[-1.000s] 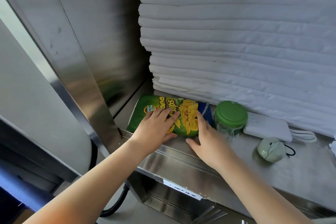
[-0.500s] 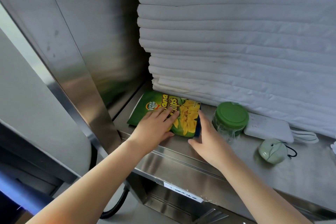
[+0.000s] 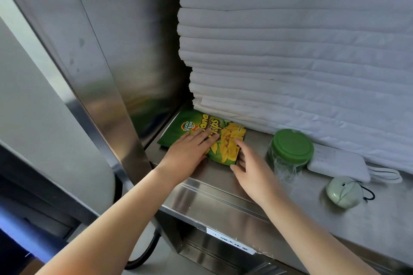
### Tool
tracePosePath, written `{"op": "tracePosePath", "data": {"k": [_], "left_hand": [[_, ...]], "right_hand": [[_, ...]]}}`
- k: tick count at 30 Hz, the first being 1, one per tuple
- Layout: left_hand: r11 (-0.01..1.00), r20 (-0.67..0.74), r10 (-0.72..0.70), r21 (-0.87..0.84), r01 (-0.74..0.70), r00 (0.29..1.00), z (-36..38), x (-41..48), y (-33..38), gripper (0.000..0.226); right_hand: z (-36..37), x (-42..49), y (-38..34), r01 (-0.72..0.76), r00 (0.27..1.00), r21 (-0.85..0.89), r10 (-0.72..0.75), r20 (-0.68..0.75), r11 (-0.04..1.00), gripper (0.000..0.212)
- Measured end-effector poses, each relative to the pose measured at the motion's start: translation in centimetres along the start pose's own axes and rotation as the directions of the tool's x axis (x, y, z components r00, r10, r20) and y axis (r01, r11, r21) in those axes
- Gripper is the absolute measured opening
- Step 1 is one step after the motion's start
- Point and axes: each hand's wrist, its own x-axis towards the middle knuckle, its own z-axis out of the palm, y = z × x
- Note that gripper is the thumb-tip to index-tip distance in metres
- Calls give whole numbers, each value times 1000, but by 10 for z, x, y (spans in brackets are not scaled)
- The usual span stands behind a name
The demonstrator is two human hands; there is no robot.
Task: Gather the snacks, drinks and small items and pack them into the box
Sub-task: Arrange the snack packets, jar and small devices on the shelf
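A green banana chips bag lies flat on the steel shelf, in the corner by the metal wall. My left hand presses flat on the bag's near left part with straight fingers. My right hand touches the bag's right edge, forefinger on top, thumb at the lower corner. Right of the bag stand a clear jar with a green lid, a white power bank with a cable, and a small pale-green round gadget on a black cord. No box is in view.
A tall stack of folded white linen fills the back of the shelf, just behind the bag and jar. A steel side wall closes the left. Below the shelf edge hang a label and a black hose.
The bag's right end has been folded or pushed in, so the bag looks shorter and a blue part no longer shows. My right hand moved left with it.
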Motion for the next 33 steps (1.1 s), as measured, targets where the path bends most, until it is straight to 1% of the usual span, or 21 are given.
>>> {"op": "tracePosePath", "data": {"k": [2,4,5,8,11,14,16,18,19,20,22,23,25,26,28,30,33], "left_hand": [[1000,-9,-7,-14,7,1000,2,-1,-1,65],[999,-21,-22,-26,22,1000,1,-2,-5,66],[999,-35,-34,-42,33,999,0,-3,-8,66],[995,-75,-61,-89,54,995,-4,-6,-14,60],[994,-76,-69,-95,62,995,-4,-6,-12,58],[987,-60,-90,-138,82,994,-5,-5,-10,62],[980,-1,-79,-181,78,997,-8,-5,-12,68],[971,88,-56,-226,75,995,-13,-6,-15,74],[967,111,-54,-241,80,992,-14,-6,-15,75],[965,100,-63,-247,86,993,-15,-5,-15,72],[966,11,-98,-241,97,995,-16,0,-10,69],[963,-30,-117,-247,106,993,-15,4,-6,69],[951,-61,-143,-285,120,988,-13,14,2,66],[948,-50,-147,-294,126,988,-12,18,5,64],[955,-27,-150,-264,137,988,-6,22,6,59],[966,-60,-153,-218,137,986,2,21,4,56],[970,-100,-153,-208,130,983,6,22,1,57]], "right_hand": [[1,4,1,-54,998,165,48,36,985,66],[7,8,-1,-97,993,278,75,87,956,67],[11,10,-2,-100,992,295,72,103,950,68],[21,16,-6,-58,994,239,35,99,969,68],[19,18,-11,-44,995,222,23,97,974,67],[7,13,-12,3,992,119,-18,126,993,62],[-7,6,-12,92,991,-47,-87,97,995,54],[-26,-2,-11,176,983,-260,-184,-6,949,47],[-37,-6,-8,192,971,-342,-228,-68,920,45],[-47,-10,-5,179,959,-400,-251,-135,899,44],[-66,-17,4,77,947,-474,-213,-242,877,42],[-73,-19,9,3,953,-500,-153,-260,866,42],[-83,-23,20,-134,975,-540,13,-222,831,45],[-86,-25,27,-157,978,-546,53,-202,823,46],[-90,-27,35,-140,982,-526,50,-182,839,45],[-93,-28,37,-101,986,-524,14,-167,846,45],[-91,-24,36,-71,992,-544,5,-122,836,46]]}}
